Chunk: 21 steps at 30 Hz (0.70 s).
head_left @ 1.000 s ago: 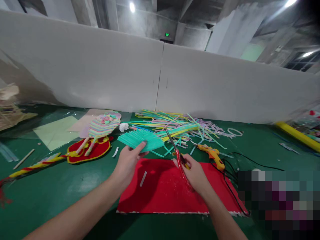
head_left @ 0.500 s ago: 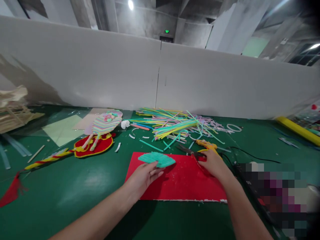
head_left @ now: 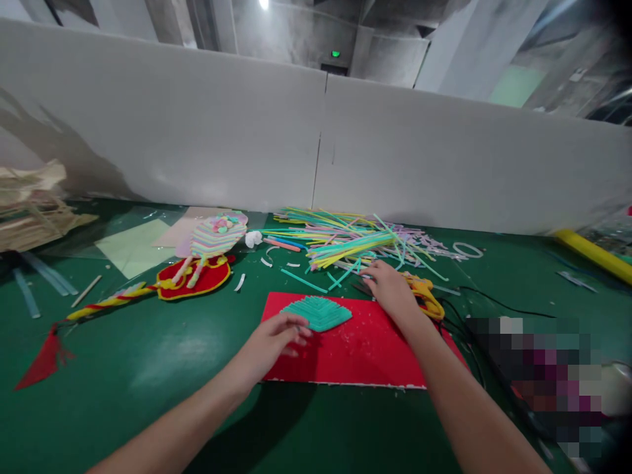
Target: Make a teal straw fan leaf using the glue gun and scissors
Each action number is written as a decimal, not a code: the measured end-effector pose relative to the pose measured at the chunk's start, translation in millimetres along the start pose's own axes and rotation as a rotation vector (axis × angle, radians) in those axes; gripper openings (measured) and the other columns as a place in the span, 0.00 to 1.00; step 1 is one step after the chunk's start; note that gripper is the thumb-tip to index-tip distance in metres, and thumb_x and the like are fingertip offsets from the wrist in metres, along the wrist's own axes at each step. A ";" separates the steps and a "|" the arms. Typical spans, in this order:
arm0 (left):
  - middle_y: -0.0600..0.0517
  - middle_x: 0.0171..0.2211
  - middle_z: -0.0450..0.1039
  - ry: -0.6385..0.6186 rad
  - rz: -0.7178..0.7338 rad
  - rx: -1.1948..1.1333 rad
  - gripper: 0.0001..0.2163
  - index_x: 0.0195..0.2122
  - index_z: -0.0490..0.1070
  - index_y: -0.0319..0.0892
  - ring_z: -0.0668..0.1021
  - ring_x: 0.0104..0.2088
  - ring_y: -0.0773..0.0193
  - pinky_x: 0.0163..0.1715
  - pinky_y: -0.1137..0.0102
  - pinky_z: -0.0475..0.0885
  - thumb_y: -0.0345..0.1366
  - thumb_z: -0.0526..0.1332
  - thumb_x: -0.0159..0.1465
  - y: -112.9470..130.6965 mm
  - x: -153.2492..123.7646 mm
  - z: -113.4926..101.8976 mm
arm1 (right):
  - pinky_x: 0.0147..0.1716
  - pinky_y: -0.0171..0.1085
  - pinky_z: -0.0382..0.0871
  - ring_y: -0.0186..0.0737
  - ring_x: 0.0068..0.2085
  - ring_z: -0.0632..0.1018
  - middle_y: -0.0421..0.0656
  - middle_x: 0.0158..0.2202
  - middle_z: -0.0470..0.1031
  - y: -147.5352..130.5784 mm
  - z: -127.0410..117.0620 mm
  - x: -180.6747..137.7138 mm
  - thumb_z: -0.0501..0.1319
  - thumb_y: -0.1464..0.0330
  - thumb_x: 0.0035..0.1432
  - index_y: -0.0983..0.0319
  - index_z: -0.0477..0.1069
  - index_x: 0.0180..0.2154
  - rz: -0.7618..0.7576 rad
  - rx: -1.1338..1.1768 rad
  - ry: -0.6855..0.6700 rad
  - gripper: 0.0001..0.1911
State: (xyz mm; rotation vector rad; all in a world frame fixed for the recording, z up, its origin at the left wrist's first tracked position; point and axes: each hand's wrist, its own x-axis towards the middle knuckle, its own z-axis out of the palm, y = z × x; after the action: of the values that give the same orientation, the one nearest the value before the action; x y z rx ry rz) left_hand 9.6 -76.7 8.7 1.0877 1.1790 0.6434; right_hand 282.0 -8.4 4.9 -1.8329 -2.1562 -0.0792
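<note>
A teal fan-shaped piece made of straws [head_left: 318, 313] lies on a red felt sheet [head_left: 355, 355] on the green table. My left hand [head_left: 274, 341] rests on the sheet just left of the fan. Its fingers are stretched out, with the tips at the fan's near edge. My right hand [head_left: 391, 289] lies palm down beyond the sheet's far edge, fingers extended toward a pile of coloured straws [head_left: 345, 243]. The dark blades of the scissors [head_left: 359, 287] poke out from under this hand. A yellow-orange glue gun [head_left: 425, 295] lies right beside it.
A red and yellow ornament with a striped straw fan [head_left: 205, 263] and a tassel [head_left: 47, 352] lies to the left. Black cables [head_left: 474, 306] run on the right. A yellow roll [head_left: 592, 257] sits far right. White panels [head_left: 197, 138] wall the back, and wooden pieces [head_left: 29, 210] sit far left.
My left hand has lowered the teal fan onto the red sheet and opened. My right hand carried the scissors from above the sheet to the table beside the glue gun.
</note>
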 end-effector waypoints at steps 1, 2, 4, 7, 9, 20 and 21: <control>0.46 0.39 0.76 0.084 0.131 0.133 0.08 0.38 0.70 0.40 0.78 0.39 0.59 0.42 0.62 0.73 0.31 0.54 0.59 0.0 6.6 -5.7 | 0.42 0.35 0.65 0.41 0.44 0.73 0.46 0.42 0.73 -5.8 5.5 6.5 0.56 0.74 0.57 0.58 0.75 0.43 -0.027 0.000 0.000 0.14; 0.47 0.41 0.75 0.170 0.275 0.266 0.09 0.39 0.70 0.41 0.76 0.42 0.59 0.47 0.62 0.70 0.31 0.53 0.60 -0.2 14.0 -11.7 | 0.41 0.35 0.65 0.41 0.45 0.73 0.46 0.44 0.72 -10.3 11.2 12.2 0.56 0.76 0.57 0.58 0.75 0.44 -0.048 -0.002 0.000 0.16; 0.47 0.44 0.72 0.333 0.515 0.514 0.11 0.40 0.70 0.42 0.74 0.47 0.59 0.51 0.59 0.67 0.29 0.50 0.61 -2.7 29.4 -24.0 | 0.41 0.35 0.65 0.41 0.45 0.72 0.46 0.45 0.71 -15.8 21.9 21.1 0.55 0.78 0.56 0.58 0.74 0.45 -0.073 -0.017 0.000 0.17; 0.44 0.53 0.65 0.402 0.689 0.798 0.17 0.45 0.70 0.40 0.69 0.54 0.56 0.55 0.57 0.64 0.25 0.46 0.61 -13.7 49.2 -39.2 | 0.41 0.36 0.65 0.42 0.45 0.72 0.46 0.43 0.72 -17.3 33.0 27.9 0.57 0.79 0.55 0.59 0.76 0.39 -0.092 -0.037 -0.003 0.14; 0.41 0.56 0.63 0.430 0.687 0.920 0.17 0.48 0.69 0.37 0.68 0.56 0.53 0.55 0.54 0.65 0.25 0.46 0.63 -24.3 58.0 -45.4 | 0.41 0.36 0.65 0.42 0.44 0.73 0.46 0.41 0.73 -16.2 36.3 28.7 0.59 0.78 0.54 0.59 0.76 0.36 -0.105 -0.036 -0.006 0.11; 0.39 0.54 0.65 0.398 0.627 1.020 0.14 0.46 0.68 0.36 0.68 0.56 0.52 0.55 0.55 0.65 0.27 0.46 0.64 -32.6 56.4 -48.0 | 0.43 0.37 0.68 0.40 0.43 0.77 0.44 0.42 0.77 -29.6 14.8 3.6 0.54 0.70 0.62 0.59 0.74 0.40 -0.145 0.143 0.148 0.10; 0.39 0.54 0.65 0.395 0.625 1.014 0.14 0.45 0.69 0.37 0.68 0.56 0.52 0.55 0.55 0.65 0.27 0.46 0.64 -32.1 55.4 -47.8 | 0.44 0.37 0.68 0.40 0.44 0.77 0.43 0.42 0.78 -33.4 11.4 -1.1 0.54 0.69 0.63 0.58 0.74 0.40 -0.166 0.174 0.166 0.10</control>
State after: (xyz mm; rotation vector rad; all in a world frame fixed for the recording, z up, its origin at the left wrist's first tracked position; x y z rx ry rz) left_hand -22.9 -25.4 -43.2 2.3227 1.5616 0.7635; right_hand 247.5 -12.7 -1.0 -1.4965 -2.1230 -0.0752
